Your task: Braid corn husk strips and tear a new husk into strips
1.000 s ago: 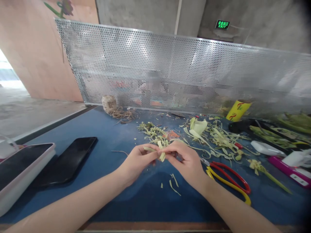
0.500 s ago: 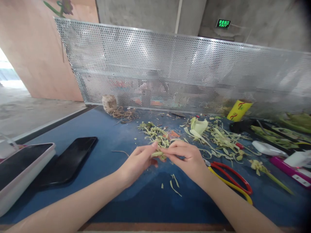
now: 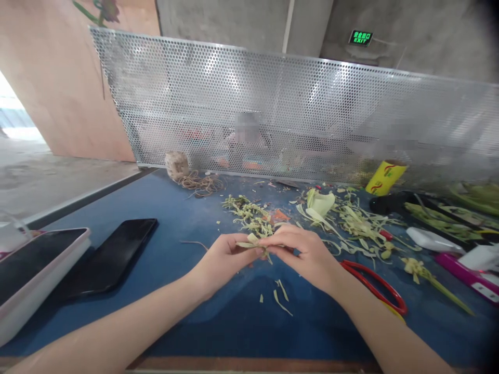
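My left hand (image 3: 226,258) and my right hand (image 3: 298,250) meet above the blue table. Thumb and fingers of both pinch a small pale green strip of plant, like a husk leaf (image 3: 249,241), whose left end sticks out over my left fingers. Just behind the fingertips lies a heap of curled green plant bits (image 3: 249,213). Several thin pale slivers (image 3: 282,298) are scattered on the table in front of my hands. Beside my right wrist are the red and yellow handles of scissors (image 3: 376,280); the rest of them is hidden behind my arm.
A black phone (image 3: 113,254) and a white-cased device (image 3: 42,265) lie on the left. Twine (image 3: 200,183) is at the back. Husk scraps (image 3: 319,202), a yellow wrapped roll (image 3: 385,177) and a purple power strip (image 3: 463,272) are on the right. Behind stands a perforated metal screen (image 3: 218,98).
My left thumb has moved lower, and the green strip now shows its pale side above my fingers. My right forearm covers more of the scissors.
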Motion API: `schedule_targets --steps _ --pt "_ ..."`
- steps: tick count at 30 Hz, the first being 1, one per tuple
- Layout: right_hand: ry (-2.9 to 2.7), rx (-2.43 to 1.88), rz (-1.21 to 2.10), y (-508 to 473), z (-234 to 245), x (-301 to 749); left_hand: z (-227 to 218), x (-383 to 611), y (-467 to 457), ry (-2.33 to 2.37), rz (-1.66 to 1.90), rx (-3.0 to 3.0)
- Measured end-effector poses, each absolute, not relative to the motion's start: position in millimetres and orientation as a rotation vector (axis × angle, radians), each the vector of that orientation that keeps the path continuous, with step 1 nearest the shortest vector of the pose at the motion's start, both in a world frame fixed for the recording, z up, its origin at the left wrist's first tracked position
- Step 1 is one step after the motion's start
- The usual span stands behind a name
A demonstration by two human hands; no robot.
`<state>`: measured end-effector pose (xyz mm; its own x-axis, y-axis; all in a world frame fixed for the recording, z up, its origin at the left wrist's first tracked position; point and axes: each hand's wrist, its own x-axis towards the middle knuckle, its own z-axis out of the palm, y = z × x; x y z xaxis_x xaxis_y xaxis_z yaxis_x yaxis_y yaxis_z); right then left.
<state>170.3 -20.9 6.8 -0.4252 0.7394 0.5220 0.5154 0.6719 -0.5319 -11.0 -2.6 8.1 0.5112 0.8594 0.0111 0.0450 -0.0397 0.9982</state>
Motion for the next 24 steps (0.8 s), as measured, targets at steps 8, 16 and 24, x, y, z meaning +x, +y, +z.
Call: schedule_targets --steps 8,16,24 --pt "-2.151 -0.978 0.137 -22.6 10.7 169.3 8.5 -9.2 -5.4 0.883 0.733 1.523" --pt "-2.208 -0.879 0.110 -22.7 5.8 160.6 1.2 -3.9 -5.8 0.872 0.652 1.688" --pt "-2.402 -0.901 0.107 -26.3 12.8 165.6 -1.3 -5.8 -7.0 0.864 0.596 1.749"
